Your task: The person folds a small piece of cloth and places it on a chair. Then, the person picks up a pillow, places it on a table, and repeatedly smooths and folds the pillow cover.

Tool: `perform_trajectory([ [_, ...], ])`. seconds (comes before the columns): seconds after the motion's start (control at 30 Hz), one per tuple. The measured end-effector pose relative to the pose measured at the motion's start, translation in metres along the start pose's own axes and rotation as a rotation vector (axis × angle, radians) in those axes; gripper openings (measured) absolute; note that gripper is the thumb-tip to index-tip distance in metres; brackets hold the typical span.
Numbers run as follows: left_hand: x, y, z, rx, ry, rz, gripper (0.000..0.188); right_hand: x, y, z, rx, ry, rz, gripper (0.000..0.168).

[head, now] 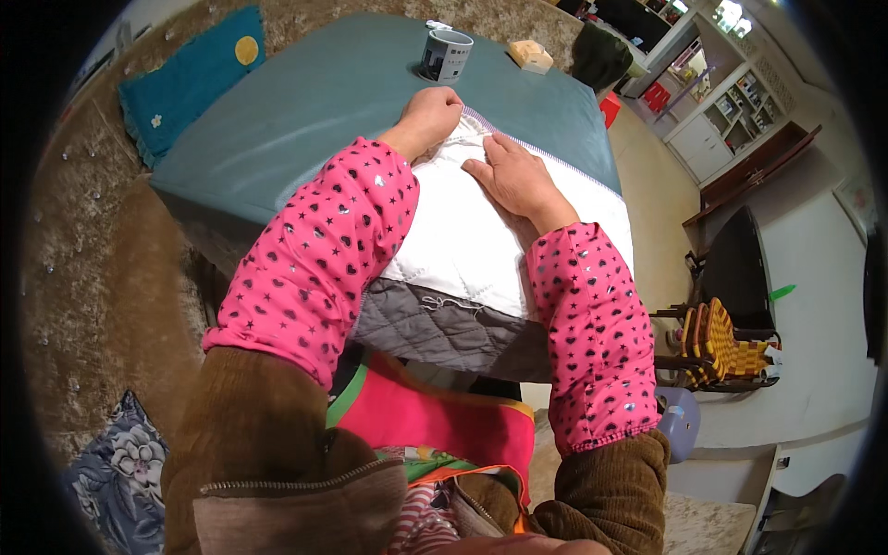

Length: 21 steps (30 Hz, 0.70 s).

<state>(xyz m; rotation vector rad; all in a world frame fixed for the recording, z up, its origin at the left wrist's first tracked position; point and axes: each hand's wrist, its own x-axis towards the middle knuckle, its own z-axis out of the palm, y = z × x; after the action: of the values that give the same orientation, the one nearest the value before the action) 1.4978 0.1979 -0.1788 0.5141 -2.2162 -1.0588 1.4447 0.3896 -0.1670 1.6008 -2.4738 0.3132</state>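
Observation:
A quilted fabric piece (458, 250), white with a grey quilted band along its near side, lies over the near edge of the green-covered table (333, 90). Its far edge has purple-and-white overcast stitching. My left hand (431, 119) is closed on the far left corner of the cloth, its fingertips pinching the edge. My right hand (517, 177) rests on the white part just to the right, fingers slightly spread and palm down. Loose white threads (451, 303) lie on the grey band. Pink sleeve covers with hearts and stars are on both forearms.
Beyond my hands, a printed mug (444, 59) and a small yellowish box (531, 55) stand on the table. A teal cushion (187, 90) lies on the brown sofa at left. Woven chairs (718, 343) and a purple container (678, 423) are at right.

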Motion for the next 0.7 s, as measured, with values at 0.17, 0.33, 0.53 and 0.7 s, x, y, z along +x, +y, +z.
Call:
perform_trajectory([
  [0.17,-0.003,0.003,-0.001,-0.091,-0.002,-0.004,0.021,-0.012,-0.003,-0.033,-0.081,-0.111,0.263,0.050],
  [0.33,-0.004,0.007,-0.003,-0.269,0.015,0.102,0.021,-0.007,0.036,-0.032,-0.053,0.348,0.261,0.035],
  [0.53,-0.012,0.017,-0.004,-0.360,-0.078,0.196,0.019,-0.003,0.108,-0.013,0.098,0.133,0.359,0.026],
  [0.7,-0.017,0.023,-0.013,-0.286,-0.173,0.193,0.017,-0.013,0.113,-0.019,0.117,0.175,0.318,0.023],
])
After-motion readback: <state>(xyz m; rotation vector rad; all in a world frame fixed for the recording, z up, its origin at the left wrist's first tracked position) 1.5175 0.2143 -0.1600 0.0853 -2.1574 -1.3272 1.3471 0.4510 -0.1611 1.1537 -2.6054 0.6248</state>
